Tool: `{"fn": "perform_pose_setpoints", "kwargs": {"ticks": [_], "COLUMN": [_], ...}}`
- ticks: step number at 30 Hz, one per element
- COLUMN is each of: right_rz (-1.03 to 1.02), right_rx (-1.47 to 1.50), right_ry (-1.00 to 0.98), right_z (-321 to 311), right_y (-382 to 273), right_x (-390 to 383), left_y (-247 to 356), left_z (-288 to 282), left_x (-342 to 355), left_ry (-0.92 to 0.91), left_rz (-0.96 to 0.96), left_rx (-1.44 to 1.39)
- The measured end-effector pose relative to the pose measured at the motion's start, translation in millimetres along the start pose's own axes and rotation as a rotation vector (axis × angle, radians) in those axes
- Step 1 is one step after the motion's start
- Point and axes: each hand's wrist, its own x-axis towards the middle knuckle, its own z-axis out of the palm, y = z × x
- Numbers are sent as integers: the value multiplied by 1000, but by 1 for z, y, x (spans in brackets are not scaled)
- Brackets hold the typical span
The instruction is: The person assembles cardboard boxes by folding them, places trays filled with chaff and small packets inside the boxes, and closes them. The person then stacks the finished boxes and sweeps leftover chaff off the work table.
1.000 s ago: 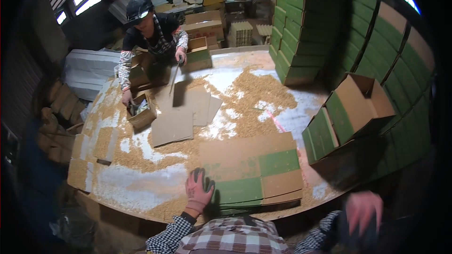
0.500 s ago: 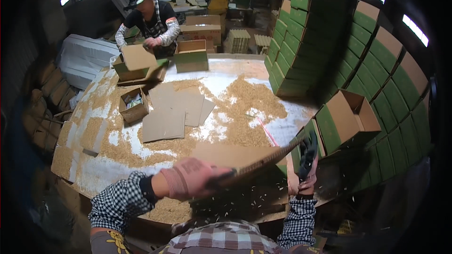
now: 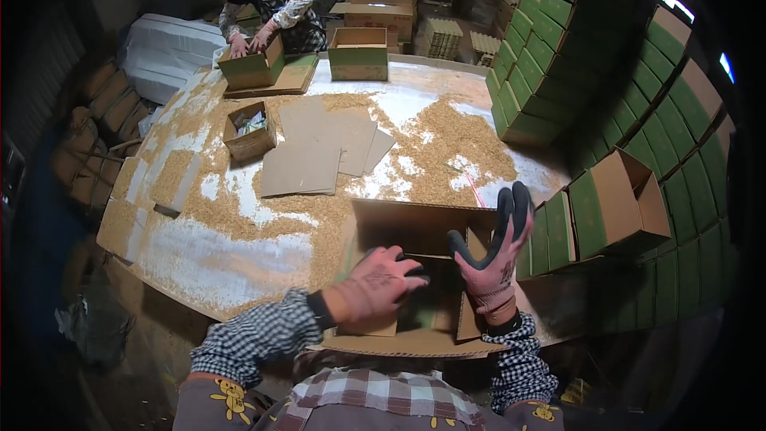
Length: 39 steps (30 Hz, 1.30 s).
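the open box [image 3: 423, 222] sits right under both hands, its long side seemingly running left to right. the hands are apart: the left hand [image 3: 375, 286] reaches farther over it, grip unclear; the right hand [image 3: 496, 273] is spread. beyond, a small box [image 3: 254, 146] holds packets [image 3: 254, 123].

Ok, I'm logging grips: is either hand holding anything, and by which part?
The right hand is open, holding nothing; whether the left hand grips the box cannot be told.
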Motion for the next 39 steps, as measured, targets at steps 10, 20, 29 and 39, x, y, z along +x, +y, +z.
{"fn": "perform_pose_setpoints", "kwargs": {"ticks": [10,20,29,39], "right_rz": [-39,328,611,688], "right_rx": [-121,370,212,8], "right_ry": [-452,-266,-281,-433], "right_z": [-9,-34,-5,21], "right_y": [15,15,-13,-27], "right_x": [25,-135,-133,-75], "left_y": [-63,-47,68,-416], "left_z": [50,33,30,35], "left_x": [-49,-3,32,-254], "left_ry": [347,700,-64,434], "left_rz": [-675,-258,429,-1403], "left_rx": [-621,-1460,-339,10]}}
